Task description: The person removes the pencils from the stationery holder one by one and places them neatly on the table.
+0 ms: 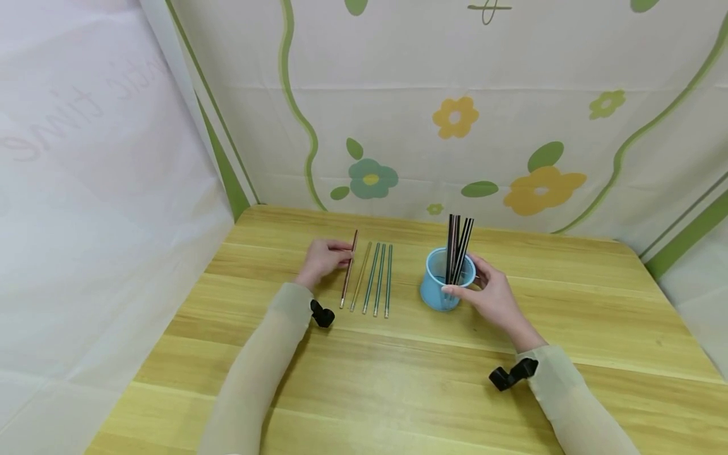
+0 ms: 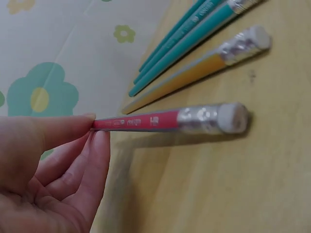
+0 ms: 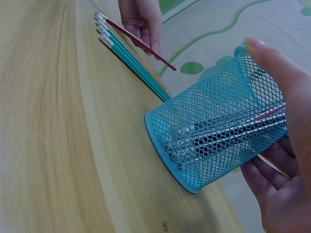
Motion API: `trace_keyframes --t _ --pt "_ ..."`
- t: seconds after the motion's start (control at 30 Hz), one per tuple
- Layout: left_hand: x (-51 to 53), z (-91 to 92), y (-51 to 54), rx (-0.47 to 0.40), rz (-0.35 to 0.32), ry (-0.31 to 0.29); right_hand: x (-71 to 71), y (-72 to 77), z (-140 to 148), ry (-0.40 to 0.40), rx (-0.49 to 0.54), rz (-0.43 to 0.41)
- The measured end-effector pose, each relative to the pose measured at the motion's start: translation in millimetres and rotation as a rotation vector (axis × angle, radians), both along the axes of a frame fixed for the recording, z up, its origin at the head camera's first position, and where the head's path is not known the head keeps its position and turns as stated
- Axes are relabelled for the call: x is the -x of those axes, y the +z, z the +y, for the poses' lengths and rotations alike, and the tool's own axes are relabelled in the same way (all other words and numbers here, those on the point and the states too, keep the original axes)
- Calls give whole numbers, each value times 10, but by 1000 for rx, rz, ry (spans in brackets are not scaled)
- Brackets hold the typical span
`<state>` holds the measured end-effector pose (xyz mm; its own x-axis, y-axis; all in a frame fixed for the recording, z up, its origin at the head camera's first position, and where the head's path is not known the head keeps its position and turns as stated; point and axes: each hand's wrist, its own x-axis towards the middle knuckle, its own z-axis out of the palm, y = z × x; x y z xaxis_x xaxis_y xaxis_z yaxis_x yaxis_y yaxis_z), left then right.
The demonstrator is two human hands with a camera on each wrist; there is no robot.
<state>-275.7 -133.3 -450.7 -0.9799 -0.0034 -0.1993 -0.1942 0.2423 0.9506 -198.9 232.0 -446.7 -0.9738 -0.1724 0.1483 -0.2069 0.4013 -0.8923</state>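
White fabric (image 1: pixel 62 120) at 10 o'clock bears reversed lettering, including "time". Over the yellowish wood-grain counter (image 1: pixel 392 385), the left hand (image 1: pixel 325 258) pinches a slim red eraser-tipped pencil (image 1: pixel 347 281), its pale print too blurred to read. Toward 3 o'clock lie a yellow pencil (image 1: pixel 361 277) and three teal pencils (image 1: pixel 380 278); beyond, the right hand (image 1: pixel 493 296) grasps a round light-blue mesh cup (image 1: pixel 430 294) containing black-striped pencils (image 1: pixel 452 243).

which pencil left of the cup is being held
The red pencil, at the row's left end: the left grip pinches it, while the yellow pencil and three green pencils lie untouched.
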Motion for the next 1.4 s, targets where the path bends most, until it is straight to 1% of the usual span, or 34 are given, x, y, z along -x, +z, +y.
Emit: trace_keyframes --t 0.07,0.17,0.43,0.63,0.8,0.9,1.4 --pt "-8 13 -23 22 -17 0 -5 5 -6 4 5 -1" --pt "-16 33 -42 40 -21 6 -13 18 -11 7 11 -1" --pt "-41 78 -29 95 7 6 -6 14 -16 1 16 6" --pt "-53 111 -50 120 35 20 -3 7 -19 4 19 25" --pt "-83 157 -41 208 66 24 -16 14 -21 1 17 19" --pt "-88 172 -47 243 66 28 -20 16 -21 2 16 14" --pt "-77 168 -59 266 59 41 -23 21 -16 5 18 1"
